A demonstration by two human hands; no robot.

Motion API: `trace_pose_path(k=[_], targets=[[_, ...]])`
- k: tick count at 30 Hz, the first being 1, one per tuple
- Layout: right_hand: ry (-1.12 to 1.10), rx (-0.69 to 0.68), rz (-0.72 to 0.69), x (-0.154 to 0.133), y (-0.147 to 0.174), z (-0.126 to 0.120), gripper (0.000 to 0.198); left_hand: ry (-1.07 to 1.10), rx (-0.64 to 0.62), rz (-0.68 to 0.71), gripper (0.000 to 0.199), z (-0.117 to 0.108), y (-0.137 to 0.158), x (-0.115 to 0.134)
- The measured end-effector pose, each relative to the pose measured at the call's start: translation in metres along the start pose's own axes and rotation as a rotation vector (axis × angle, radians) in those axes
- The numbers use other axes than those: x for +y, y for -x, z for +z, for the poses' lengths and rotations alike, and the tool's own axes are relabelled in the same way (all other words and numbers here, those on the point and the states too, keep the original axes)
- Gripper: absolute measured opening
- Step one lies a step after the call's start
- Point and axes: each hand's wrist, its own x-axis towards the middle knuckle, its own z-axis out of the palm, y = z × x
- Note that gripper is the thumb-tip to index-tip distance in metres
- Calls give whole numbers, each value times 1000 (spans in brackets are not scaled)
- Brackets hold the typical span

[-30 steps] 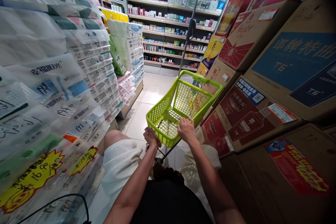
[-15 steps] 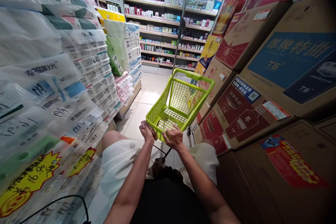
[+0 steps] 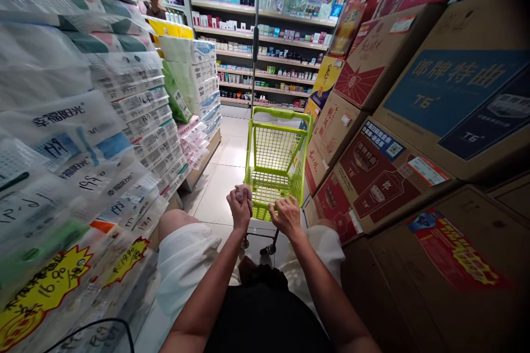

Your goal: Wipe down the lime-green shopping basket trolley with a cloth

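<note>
1. Head view: through the camera I see both of the wearer's bare hands reaching forward, apart from each other, at the near end of a green shopping cart.
2. My left hand has its fingers curled in at the near left corner of the cart; I cannot tell whether it grips the rim or what it may enclose.
3. My right hand lies with bent fingers over the near rim, palm down; how firmly it holds, I cannot tell.
4. Directly ahead of both hands is the cart's open mesh basket, its raised handle at the far end, with dark wheels below and between the wrists.
5. Well left of the left hand, I see tall stacks of plastic-wrapped packs, with yellow price signs on the nearer ones.
6. Right of the right hand, printed cartons are piled high, the lower ones near the cart's side.
7. Far beyond the hands, shelves carry rows of small boxes and bottles, and an upright pole stands in front of them.
8. Far off, ahead and left of the hands, a person is partly visible.
</note>
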Motion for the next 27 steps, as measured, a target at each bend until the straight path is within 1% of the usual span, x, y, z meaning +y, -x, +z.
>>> trace_pose_path(k=[1, 2, 3, 5, 7, 10, 14, 16, 17, 19, 20, 22, 24, 26, 27], targets=[[-18, 15, 22, -1, 2, 1, 34, -145, -17, 94, 36, 1, -5, 3], [-43, 25, 40, -1, 3, 1, 34, -273, -41, 157, 32, 3, -11, 5], [-68, 32, 51, 0, 5, 1, 35, -367, -69, 189, 28, 5, -18, 8], [-113, 36, 52, 5, 8, 1, 35, -518, -144, 210, 24, 13, -34, 14], [-149, 37, 48, 12, 11, -1, 33, -616, -206, 204, 23, 26, -53, 20], [-187, 36, 55, 21, 15, -5, 31, -679, -237, 172, 24, 53, -86, 32], [-205, 17, 49, 30, 17, -8, 31, -701, -213, 140, 23, 88, -132, 47], [-199, -3, 46, 34, 17, -9, 30, -693, -192, 135, 22, 96, -147, 51], [-199, -13, 52, 34, 16, -10, 29, -677, -180, 131, 22, 96, -149, 51], [-212, -22, 87, 33, 16, -10, 27, -622, -164, 124, 23, 88, -140, 46], [-218, -19, 120, 31, 15, -9, 26, -583, -163, 122, 24, 80, -128, 41], [-206, -11, 195, 20, 15, -7, 19, -496, -175, 122, 28, 56, -93, 27], [-183, -10, 224, 5, 16, -4, 14, -419, -199, 124, 29, 31, -48, 12], [-182, -15, 186, -13, 18, -1, 15, -379, -190, 162, 33, 12, -9, 0], [-189, -13, 162, -21, 19, 0, 15, -374, -189, 179, 34, 6, 4, -4]])
